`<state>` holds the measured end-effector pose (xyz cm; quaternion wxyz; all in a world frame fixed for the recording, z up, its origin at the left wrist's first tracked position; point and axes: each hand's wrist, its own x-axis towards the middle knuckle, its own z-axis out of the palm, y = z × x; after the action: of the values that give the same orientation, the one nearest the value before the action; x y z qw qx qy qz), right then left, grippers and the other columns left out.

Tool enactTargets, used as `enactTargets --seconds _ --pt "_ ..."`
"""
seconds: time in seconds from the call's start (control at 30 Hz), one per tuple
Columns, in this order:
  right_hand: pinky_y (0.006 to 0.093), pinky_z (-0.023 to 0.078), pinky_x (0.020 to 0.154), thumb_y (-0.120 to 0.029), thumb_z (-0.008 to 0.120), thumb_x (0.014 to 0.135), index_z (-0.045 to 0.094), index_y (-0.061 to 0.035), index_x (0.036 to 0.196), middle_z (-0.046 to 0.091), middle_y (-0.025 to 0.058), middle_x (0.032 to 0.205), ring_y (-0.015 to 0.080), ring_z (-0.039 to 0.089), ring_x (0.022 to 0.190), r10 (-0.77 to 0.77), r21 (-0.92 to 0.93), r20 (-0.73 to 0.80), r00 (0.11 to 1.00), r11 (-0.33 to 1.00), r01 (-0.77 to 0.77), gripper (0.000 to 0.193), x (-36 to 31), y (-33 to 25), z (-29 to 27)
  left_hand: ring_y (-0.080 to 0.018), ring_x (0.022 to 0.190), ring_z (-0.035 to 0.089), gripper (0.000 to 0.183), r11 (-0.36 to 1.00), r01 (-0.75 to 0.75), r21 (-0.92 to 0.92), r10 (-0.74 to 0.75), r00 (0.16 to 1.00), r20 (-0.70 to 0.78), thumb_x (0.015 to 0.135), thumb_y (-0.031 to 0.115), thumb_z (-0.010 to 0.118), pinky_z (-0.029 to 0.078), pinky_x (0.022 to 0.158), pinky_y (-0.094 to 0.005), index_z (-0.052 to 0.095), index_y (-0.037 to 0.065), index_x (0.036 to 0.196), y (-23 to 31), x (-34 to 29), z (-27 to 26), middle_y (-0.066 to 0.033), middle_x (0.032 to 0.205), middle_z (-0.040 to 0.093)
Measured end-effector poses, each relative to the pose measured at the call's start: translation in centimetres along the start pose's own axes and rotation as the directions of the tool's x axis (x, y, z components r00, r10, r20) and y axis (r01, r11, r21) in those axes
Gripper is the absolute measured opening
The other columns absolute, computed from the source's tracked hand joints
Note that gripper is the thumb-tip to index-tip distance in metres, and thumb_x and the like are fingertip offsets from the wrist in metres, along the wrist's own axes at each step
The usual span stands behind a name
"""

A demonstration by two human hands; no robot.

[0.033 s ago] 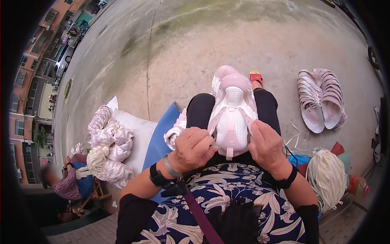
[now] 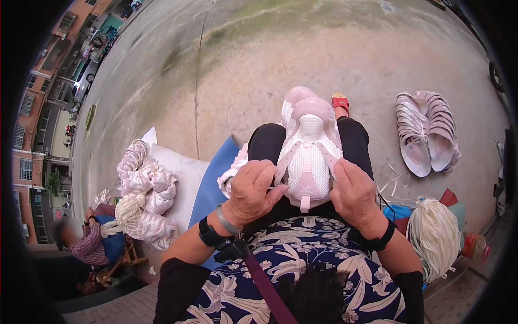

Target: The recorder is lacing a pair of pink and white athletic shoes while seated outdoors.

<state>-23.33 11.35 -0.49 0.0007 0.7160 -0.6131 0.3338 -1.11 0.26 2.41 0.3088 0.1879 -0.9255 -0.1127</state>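
Observation:
A pink-and-white shoe upper (image 2: 307, 173) with mesh panels and a pull tab lies across my lap, more uppers stacked under and beyond it. Curled fingers of my left hand (image 2: 251, 190) are at the edge of its left eyelet strip, the thumb held a little apart below. On the other side my right hand (image 2: 353, 190) pinches the right eyelet strip between thumb and fingers. Whether a thin lace lies in either hand I cannot make out. Another rolled pink-and-white upper (image 2: 233, 175) rests by my left thigh.
Bundled uppers (image 2: 154, 186) lie on a white sheet (image 2: 183, 175) at left, near blue material (image 2: 218, 175). Nested uppers (image 2: 426, 132) sit on the concrete at right. A hank of white laces (image 2: 431, 237) hangs at lower right. A seated person (image 2: 94, 240) is at far left.
My left hand has shifted slightly upward along the upper's left edge, and its thumb has moved away from the fingers. The right hand and the upper look nearly unchanged.

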Motion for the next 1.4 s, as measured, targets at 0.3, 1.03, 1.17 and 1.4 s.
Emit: enactTargets --seconds 0.3,1.03,1.17,1.4 --pt "0.0406 0.05 0.076 -0.003 0.058 0.071 0.055 0.0097 0.107 0.06 0.0233 0.1 0.0366 0.061 0.085 0.006 -0.046 -0.024 1.0 0.999 -0.008 0.039 -0.1 0.5 -0.2 -0.0105 0.065 0.055 0.04 0.666 0.655 -0.356 -0.537 0.753 0.381 0.093 0.017 0.057 0.045 0.059 -0.0225 0.04 -0.002 0.124 0.0 -0.6 2.1 -0.0089 0.075 0.059" --pt "0.0375 0.038 0.077 -0.008 0.054 0.072 0.055 -0.0009 0.1 0.057 0.0104 0.088 0.0258 0.056 0.078 0.054 0.133 0.116 0.992 0.989 -0.07 0.029 -1.5 3.9 2.0 -0.0156 0.056 0.061 0.066 0.578 0.748 -0.324 -0.351 0.587 0.729 0.088 0.017 0.059 0.049 0.053 -0.0279 0.023 0.001 0.142 -1.0 1.7 2.8 -0.0136 0.073 0.062" --pt "0.0359 0.036 0.076 -0.014 0.053 0.075 0.053 -0.0089 0.086 0.055 0.0047 0.076 0.0209 0.056 0.072 0.065 0.082 0.047 0.997 0.994 -0.069 0.012 -0.5 5.1 3.6 -0.0097 0.052 0.056 0.065 0.508 0.768 -0.391 -0.41 0.614 0.674 0.09 0.019 0.057 0.048 0.046 -0.0221 0.025 0.007 0.145 -1.6 1.4 3.7 -0.0066 0.069 0.06" --pt "0.0377 0.035 0.074 -0.02 0.054 0.077 0.058 -0.0099 0.089 0.058 0.0045 0.08 0.021 0.056 0.075 0.148 0.031 0.021 0.989 0.988 -0.149 0.017 -1.7 4.9 2.9 -0.0078 0.052 0.055 0.065 0.527 0.765 -0.369 -0.429 0.615 0.661 0.09 0.02 0.057 0.046 0.043 -0.02 0.025 0.006 0.145 -0.5 1.7 4.8 -0.0056 0.071 0.06"
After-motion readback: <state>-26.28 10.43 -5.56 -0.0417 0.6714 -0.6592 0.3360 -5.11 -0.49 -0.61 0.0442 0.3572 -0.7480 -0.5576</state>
